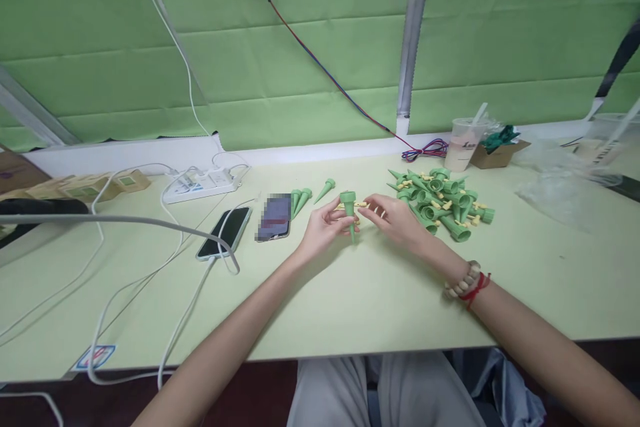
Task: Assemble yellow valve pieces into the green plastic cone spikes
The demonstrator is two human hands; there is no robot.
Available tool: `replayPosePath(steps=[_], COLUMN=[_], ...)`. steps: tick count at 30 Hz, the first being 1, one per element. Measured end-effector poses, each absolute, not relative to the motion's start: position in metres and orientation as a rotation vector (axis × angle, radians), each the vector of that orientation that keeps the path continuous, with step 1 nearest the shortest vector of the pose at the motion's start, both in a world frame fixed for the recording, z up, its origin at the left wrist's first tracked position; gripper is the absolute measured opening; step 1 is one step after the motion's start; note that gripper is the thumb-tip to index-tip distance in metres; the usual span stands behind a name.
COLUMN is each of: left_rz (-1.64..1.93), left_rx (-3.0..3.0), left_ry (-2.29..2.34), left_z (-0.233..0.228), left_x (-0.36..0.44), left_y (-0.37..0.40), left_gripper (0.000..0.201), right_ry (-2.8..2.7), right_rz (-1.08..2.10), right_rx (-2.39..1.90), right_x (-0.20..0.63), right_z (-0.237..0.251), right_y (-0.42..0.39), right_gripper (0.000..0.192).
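Observation:
My left hand (321, 228) holds a green plastic spike (348, 205) upright, capped end up and point down, above the table. My right hand (399, 219) is closed in a pinch at a small yellow valve piece (361, 205) by the spike's side, just under the cap. Whether that piece is seated in the spike or only touching it, I cannot tell. To the right of my right hand lies a heap of green spikes (463, 230) mixed with small yellow pieces (447, 204). Several spikes (325, 189) lie apart behind my left hand.
Two phones (225, 233) (275, 217) lie to the left, with white cables (173, 257) looping across the table. A power strip (203, 185) stands behind them. At the back right are a drink cup (463, 145), a small cardboard box (495, 155) and clear plastic bags (555, 197).

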State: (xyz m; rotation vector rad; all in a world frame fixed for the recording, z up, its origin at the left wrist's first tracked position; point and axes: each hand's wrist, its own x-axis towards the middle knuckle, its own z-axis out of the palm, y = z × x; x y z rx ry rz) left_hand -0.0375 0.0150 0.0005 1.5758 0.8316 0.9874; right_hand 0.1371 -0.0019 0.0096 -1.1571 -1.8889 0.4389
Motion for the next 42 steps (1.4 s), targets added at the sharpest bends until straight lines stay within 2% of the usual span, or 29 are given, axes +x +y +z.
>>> replayPosePath(steps=[3, 5, 10, 12, 17, 19, 21, 22, 24, 27, 30, 33, 36, 39, 42], left_rz=[0.924, 0.906, 0.923, 0.927, 1.004, 1.026, 1.008, 0.982, 0.930, 0.886, 0.863, 0.849, 0.836, 0.868, 0.967], left_rx=[1.559, 1.561, 1.547, 1.563, 1.685, 1.710, 1.696, 1.677, 1.623, 1.538, 1.501, 1.497, 1.513, 1.560, 1.645], left_ry=[0.850, 0.859, 0.857, 0.852, 0.802, 0.777, 0.775, 0.782, 0.804, 0.826, 0.840, 0.863, 0.859, 0.837, 0.853], left_z=[0.003, 0.003, 0.000, -0.002, -0.003, -0.003, -0.001, 0.000, 0.004, 0.009, 0.010, 0.007, 0.004, 0.003, 0.004], left_x=[-0.040, -0.042, -0.042, -0.042, -0.040, -0.041, -0.041, -0.041, -0.041, -0.043, -0.044, -0.045, -0.044, -0.043, -0.043], left_y=[0.014, 0.014, 0.014, 0.014, 0.014, 0.014, 0.014, 0.014, 0.014, 0.013, 0.013, 0.012, 0.011, 0.011, 0.011], left_gripper=[0.062, 0.063, 0.071, 0.070, 0.058, 0.055, 0.054, 0.054, 0.059, 0.068, 0.068, 0.067, 0.065, 0.062, 0.058], right_ry=[-1.987, -2.011, -1.933, -1.847, -1.425, -1.311, -1.370, -1.452, -1.657, -1.924, -2.098, -2.121, -2.047, -1.903, -1.667], right_rz=[0.264, 0.225, 0.317, 0.495, 1.426, 1.606, 1.557, 1.432, 1.007, 0.437, 0.297, 0.291, 0.443, 0.738, 1.224], right_rx=[-1.117, -1.110, -1.098, -1.113, -1.011, -0.971, -1.021, -1.077, -1.187, -1.160, -1.055, -1.043, -1.026, -1.007, -0.900], right_x=[0.139, 0.139, 0.131, 0.127, 0.119, 0.118, 0.120, 0.121, 0.126, 0.135, 0.140, 0.140, 0.136, 0.129, 0.122], right_z=[0.007, 0.004, 0.000, -0.001, 0.002, 0.004, 0.005, 0.005, 0.006, 0.007, 0.006, 0.001, -0.003, -0.003, 0.000], right_y=[-0.001, 0.000, -0.003, -0.005, -0.005, -0.004, -0.005, -0.006, -0.007, -0.007, -0.002, 0.001, 0.000, -0.004, -0.006], right_gripper=[0.021, 0.023, 0.030, 0.035, 0.044, 0.043, 0.043, 0.044, 0.044, 0.033, 0.031, 0.033, 0.034, 0.040, 0.046])
